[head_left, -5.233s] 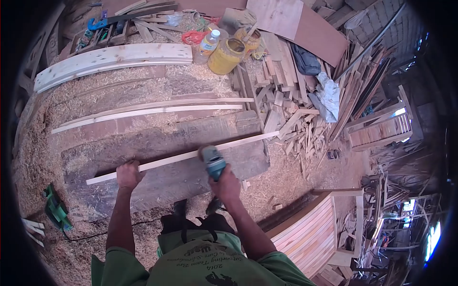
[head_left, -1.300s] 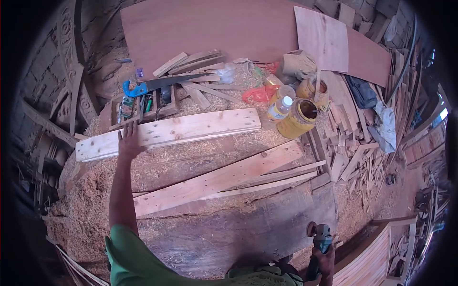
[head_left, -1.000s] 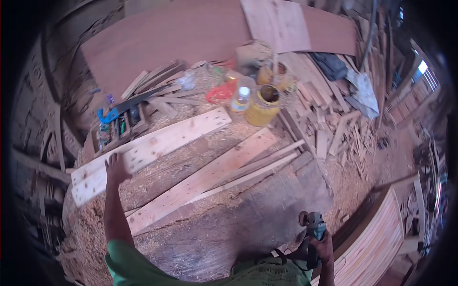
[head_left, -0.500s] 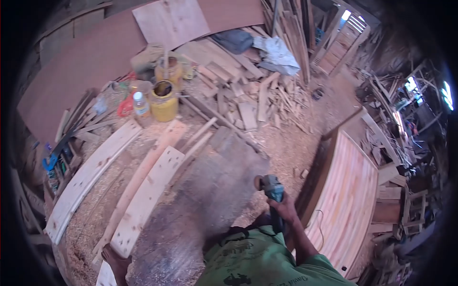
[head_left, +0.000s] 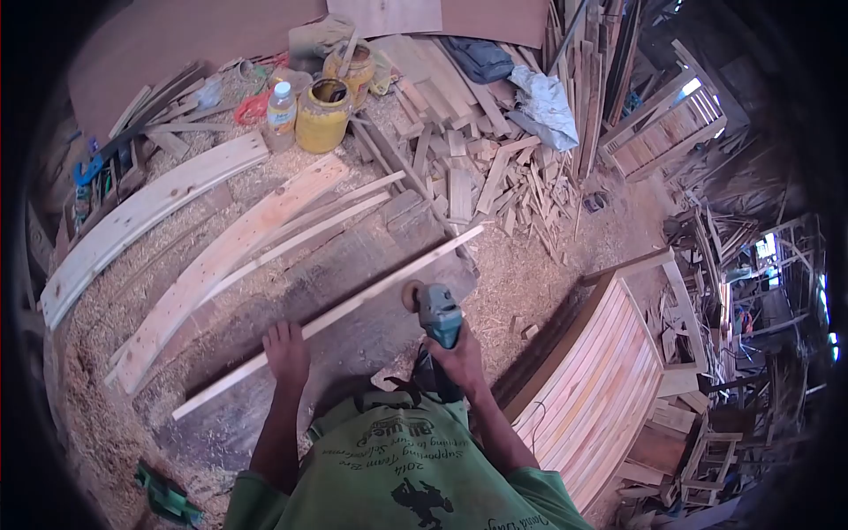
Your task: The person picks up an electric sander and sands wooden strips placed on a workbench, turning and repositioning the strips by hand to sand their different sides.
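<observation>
My right hand is wrapped round the body of a teal and grey angle grinder, with a round brown disc at its head. That disc is close to a long, narrow wooden board turned on edge; whether they touch I cannot tell. The board slants across the dark, dusty workbench. My left hand grips it left of the middle, fingers curled over the upper edge.
Curved planks lie beyond the board among shavings. Yellow tubs and a plastic bottle stand at the back. Scrap wood is heaped behind. A slatted wooden panel is at right, a green tool at lower left.
The board has gone from lying flat beside the curved planks to standing on edge nearer me, held by my left hand. The grinder has moved left, towards the board.
</observation>
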A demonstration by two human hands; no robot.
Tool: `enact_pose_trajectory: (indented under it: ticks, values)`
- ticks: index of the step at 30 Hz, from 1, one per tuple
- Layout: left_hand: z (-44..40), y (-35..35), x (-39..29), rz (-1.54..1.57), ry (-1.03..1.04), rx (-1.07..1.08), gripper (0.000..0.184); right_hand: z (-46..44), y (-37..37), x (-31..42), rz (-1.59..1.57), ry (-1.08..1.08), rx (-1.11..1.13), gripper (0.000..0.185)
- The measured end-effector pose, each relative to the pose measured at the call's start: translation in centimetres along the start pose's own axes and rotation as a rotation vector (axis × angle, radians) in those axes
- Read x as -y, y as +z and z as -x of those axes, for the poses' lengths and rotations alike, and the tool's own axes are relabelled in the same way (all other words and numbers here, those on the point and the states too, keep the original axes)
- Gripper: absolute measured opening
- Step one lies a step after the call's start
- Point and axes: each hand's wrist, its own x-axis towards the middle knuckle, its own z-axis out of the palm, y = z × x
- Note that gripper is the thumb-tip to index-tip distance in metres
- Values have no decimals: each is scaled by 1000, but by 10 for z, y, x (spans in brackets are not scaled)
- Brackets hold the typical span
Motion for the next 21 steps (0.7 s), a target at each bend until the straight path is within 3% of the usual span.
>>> enact_pose_trajectory:
  ticks: [2,6,12,17,21]
  values:
    - [-13,-8,-13,-2,2,-59,34,-1,18,3,123,-45,40,71]
    - [-10,-16,-15,33,-95,-56,43,-7,54,19,317,-184,158,58]
    - [39,-37,52,-23,-342,8,52,12,106,53,443,-270,339,62]
    - [47,-37,62,-2,-361,43,50,24,140,66,478,-354,445,60]
    - [44,-40,61,-4,-350,27,48,18,136,70,492,-305,396,61]
